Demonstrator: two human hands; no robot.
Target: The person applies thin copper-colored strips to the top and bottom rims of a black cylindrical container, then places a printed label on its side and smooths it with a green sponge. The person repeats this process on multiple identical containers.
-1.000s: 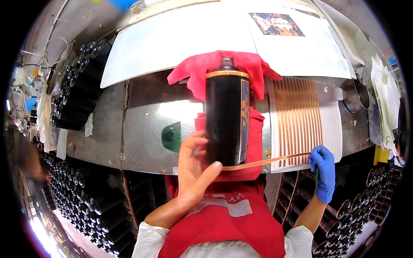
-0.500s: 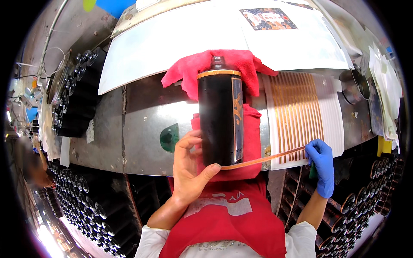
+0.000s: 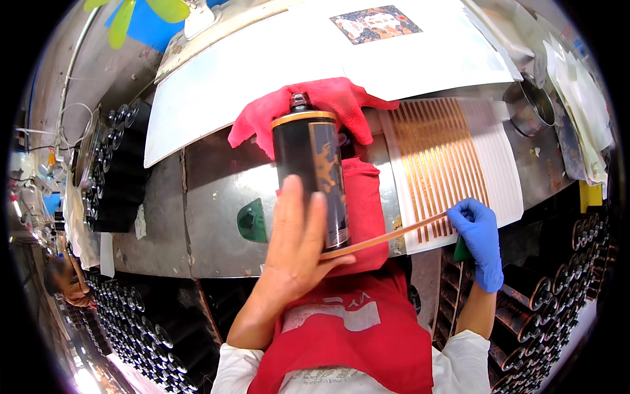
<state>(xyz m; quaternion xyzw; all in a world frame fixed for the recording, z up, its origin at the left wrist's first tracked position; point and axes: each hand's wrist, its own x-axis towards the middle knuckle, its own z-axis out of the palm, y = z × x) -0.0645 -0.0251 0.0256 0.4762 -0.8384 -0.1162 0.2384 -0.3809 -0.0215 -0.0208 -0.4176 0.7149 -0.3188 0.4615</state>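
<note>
Below, my spread left hand point(image 3: 289, 253) touches a black cylindrical bottle point(image 3: 295, 151), blue-gloved right hand point(image 3: 478, 240) pinching copper-coloured tape point(image 3: 387, 235) near the metal counter's edge point(image 3: 220, 272).

Black bottle point(image 3: 304, 156) partly hidden behind left hand point(image 3: 293, 253).

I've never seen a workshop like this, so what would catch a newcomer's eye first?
Probably the black bottle in the middle, on red cloth, with the bare left hand at its near end. To its right, a white sheet bears rows of gold strips. The blue-gloved right hand stands out too, at the right, holding a copper-coloured strip that runs to the bottle.
</note>
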